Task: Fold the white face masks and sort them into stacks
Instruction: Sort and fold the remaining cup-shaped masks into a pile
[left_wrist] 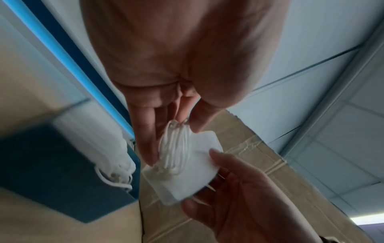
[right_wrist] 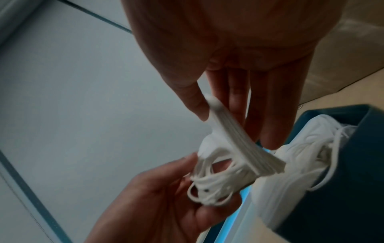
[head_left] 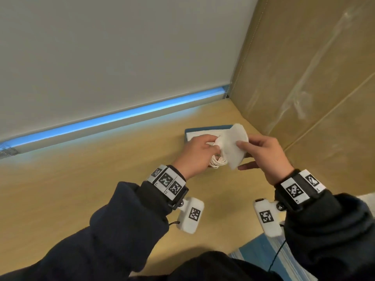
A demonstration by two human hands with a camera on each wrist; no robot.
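A small bundle of folded white face masks (head_left: 233,147) is held in the air above the blue box (head_left: 205,129). My right hand (head_left: 241,156) pinches the bundle's edge between thumb and fingers, seen edge-on in the right wrist view (right_wrist: 239,141). My left hand (head_left: 211,148) grips the other end, with the bunched ear loops (head_left: 218,162) hanging under its fingers. In the left wrist view the loops (left_wrist: 174,148) lie across the flat bundle (left_wrist: 187,174). More white masks (right_wrist: 301,156) lie stacked inside the box (right_wrist: 343,164).
The box stands on a light wooden tabletop (head_left: 91,179) near the back right corner. A grey wall with a blue light strip (head_left: 121,116) closes the back, and a taped cardboard panel (head_left: 314,78) closes the right side. A blue striped cloth (head_left: 263,258) lies at the front edge.
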